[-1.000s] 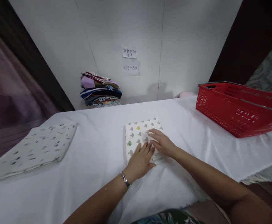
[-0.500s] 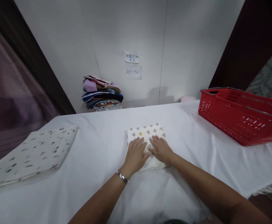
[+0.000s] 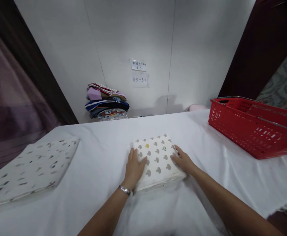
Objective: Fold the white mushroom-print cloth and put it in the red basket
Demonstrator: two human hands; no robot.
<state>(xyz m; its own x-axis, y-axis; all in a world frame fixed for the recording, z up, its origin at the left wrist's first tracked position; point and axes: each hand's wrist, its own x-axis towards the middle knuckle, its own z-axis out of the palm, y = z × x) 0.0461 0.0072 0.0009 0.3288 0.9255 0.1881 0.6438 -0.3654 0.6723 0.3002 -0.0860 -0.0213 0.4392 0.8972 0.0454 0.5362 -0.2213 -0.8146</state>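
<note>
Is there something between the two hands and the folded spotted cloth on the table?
Nothing visible does. The left hand touches the folded cloth at its left edge, the right hand at its right edge.

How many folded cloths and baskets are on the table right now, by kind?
Folded patterned cloths: 2, the centre cloth and the left cloth
Red basket: 1
Total: 3
</note>
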